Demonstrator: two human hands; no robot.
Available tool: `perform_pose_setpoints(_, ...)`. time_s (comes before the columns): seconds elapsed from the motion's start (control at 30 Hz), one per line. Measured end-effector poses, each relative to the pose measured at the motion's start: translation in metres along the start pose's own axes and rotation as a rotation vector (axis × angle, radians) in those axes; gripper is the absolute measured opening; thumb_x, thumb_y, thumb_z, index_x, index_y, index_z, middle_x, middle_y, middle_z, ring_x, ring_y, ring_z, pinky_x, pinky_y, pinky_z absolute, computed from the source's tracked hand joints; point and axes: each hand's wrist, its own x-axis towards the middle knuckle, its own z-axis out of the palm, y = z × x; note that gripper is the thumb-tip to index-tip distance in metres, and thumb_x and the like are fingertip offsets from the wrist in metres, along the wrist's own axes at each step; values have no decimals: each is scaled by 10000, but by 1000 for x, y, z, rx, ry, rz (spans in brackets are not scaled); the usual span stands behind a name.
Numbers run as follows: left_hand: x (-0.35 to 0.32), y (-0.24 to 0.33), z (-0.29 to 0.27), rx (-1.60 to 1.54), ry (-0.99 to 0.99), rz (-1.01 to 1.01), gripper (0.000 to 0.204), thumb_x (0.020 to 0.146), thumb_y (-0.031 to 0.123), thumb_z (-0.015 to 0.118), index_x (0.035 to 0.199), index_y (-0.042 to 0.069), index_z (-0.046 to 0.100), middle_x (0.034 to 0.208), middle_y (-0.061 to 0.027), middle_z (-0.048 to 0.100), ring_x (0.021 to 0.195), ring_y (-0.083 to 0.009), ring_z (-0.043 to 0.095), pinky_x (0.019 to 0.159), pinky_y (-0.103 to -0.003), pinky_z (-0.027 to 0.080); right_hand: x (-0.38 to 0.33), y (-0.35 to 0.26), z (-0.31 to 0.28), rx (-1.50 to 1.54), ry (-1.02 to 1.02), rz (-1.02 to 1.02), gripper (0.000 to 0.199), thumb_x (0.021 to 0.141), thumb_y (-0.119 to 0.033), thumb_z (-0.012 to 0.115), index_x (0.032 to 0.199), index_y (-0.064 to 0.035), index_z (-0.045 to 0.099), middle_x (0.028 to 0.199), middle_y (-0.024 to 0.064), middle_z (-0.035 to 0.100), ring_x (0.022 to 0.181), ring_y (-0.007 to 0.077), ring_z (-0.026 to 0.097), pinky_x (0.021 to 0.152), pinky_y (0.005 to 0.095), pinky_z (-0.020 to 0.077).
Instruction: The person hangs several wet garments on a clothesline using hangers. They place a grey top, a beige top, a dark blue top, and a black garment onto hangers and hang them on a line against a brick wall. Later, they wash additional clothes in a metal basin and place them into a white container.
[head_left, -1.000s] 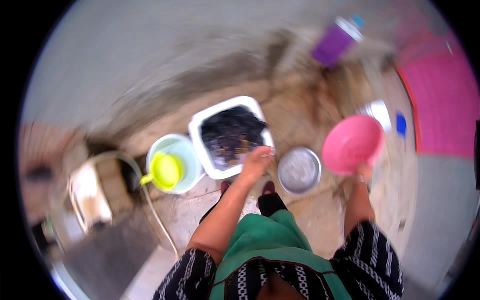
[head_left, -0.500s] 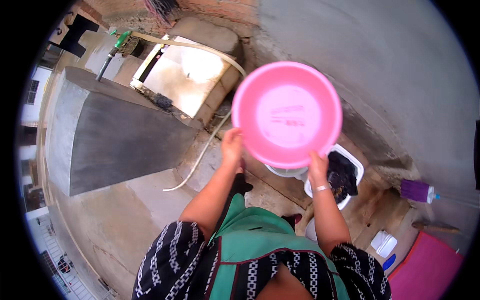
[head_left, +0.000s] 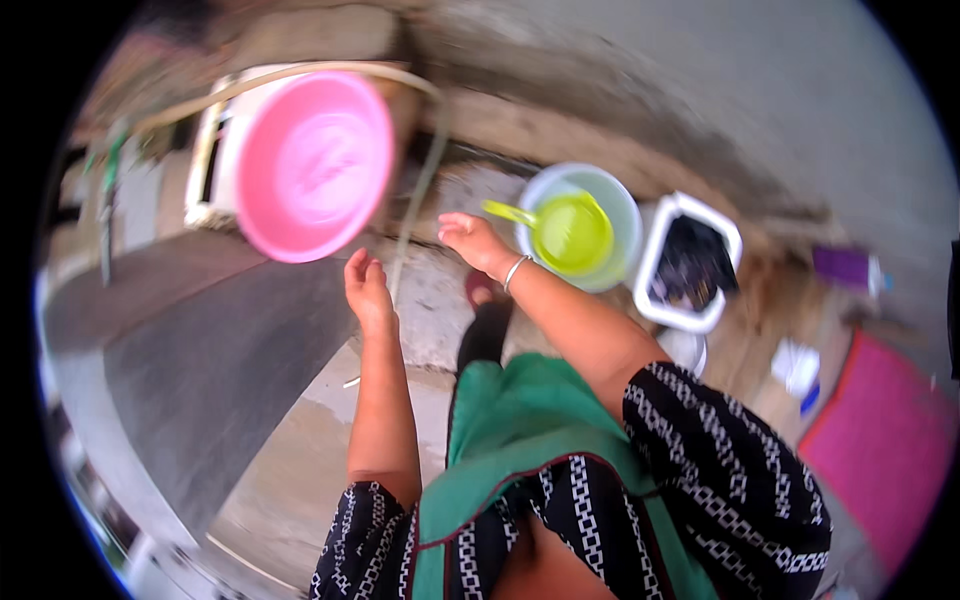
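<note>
A round pink basin [head_left: 262, 175] rests on the white-topped block [head_left: 212, 205] at the upper left, no longer in my grip. My left hand [head_left: 370, 295] is just below the basin's near right rim, empty, with its fingers apart; contact with the rim is unclear. Farther right, my right hand [head_left: 472, 242] reaches leftward with empty, loosely extended fingers and a bracelet at the wrist. Beside it is a pale round bucket [head_left: 628, 235] with a yellow-green dipper [head_left: 572, 233] inside, its handle over the rim.
A hose [head_left: 428, 170] runs from a green tap [head_left: 112, 155] across the block and down to the ground. Right of the bucket, a white rectangular tub [head_left: 655, 290] holds a dark bundle. A grey wedge-shaped wall [head_left: 230, 340] stands left; a pink mat [head_left: 890, 440] lies right.
The pink basin has gone from both hands to the block at the left, and both hands have let go. My view has turned left, uncovering the bucket and dipper.
</note>
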Motion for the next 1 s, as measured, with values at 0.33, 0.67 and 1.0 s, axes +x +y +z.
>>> perform_pose_setpoints(0.33, -192, -109, 269, 618, -880, 424, 373, 760, 50, 604, 1129, 42, 554, 1098, -170, 579, 1000, -291, 577, 868, -353, 454, -305, 174, -301, -478, 1103, 118, 239, 804, -103, 551, 1029, -102, 629, 1007, 199, 599, 957, 362, 571, 840, 392, 457)
perform_pose_setpoints(0.67, -295, -263, 442, 1216, -1175, 1125, 730, 683, 107, 694, 1340, 152, 378, 1361, -176, 369, 1192, -389, 409, 975, -421, 390, -285, 260, -428, -679, 1152, 37, 409, 737, -130, 666, 1134, -88, 574, 1163, 174, 534, 1074, 329, 523, 922, 365, 432)
perform_pose_setpoints(1.0, -275, -249, 424, 1206, -1096, 1215, 200, 721, 103, 624, 919, 131, 635, 894, -88, 567, 887, -305, 574, 728, -426, 474, -319, 247, -420, -583, 918, -169, 184, 740, -91, 637, 922, -103, 613, 1015, 126, 554, 976, 319, 542, 789, 378, 472)
